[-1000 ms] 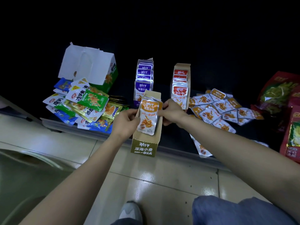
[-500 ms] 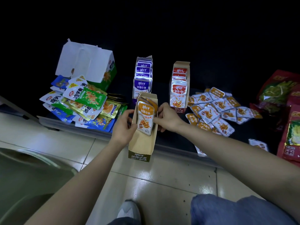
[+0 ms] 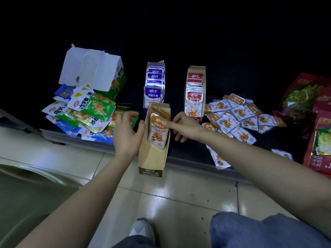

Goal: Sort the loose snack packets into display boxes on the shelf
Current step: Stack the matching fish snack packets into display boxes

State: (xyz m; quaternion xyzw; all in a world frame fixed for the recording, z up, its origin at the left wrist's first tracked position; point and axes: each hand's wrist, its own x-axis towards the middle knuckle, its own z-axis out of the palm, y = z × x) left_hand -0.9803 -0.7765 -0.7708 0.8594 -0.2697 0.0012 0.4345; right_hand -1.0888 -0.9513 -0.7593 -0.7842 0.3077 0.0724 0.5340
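Between the two hands in the head view lies the orange display box (image 3: 152, 158). Its long axis runs straight away from the person, and its near end hangs out past the shelf lip (image 3: 189, 161).

The left hand (image 3: 128, 135) is just left of the box wall with its fingers spread and loose, gripping nothing. Blur makes it impossible to tell whether its thumb touches the cardboard.

The right hand (image 3: 187, 127) reaches in from the box's right side. One straight digit lies flat on the face of the front orange packet (image 3: 158, 134), which stands upright at the far end of the box. The other fingers curl loosely outside the right wall and hold nothing.

The loose orange packets (image 3: 240, 120) lie on the shelf to the right of those fingers, well away from the left hand. The right hand is therefore probably the one to fetch the next packet.

The front packet hides how many sit behind it. The box wall cuts off the right hand's lower fingertips, and the back of the shelf is lost in darkness.
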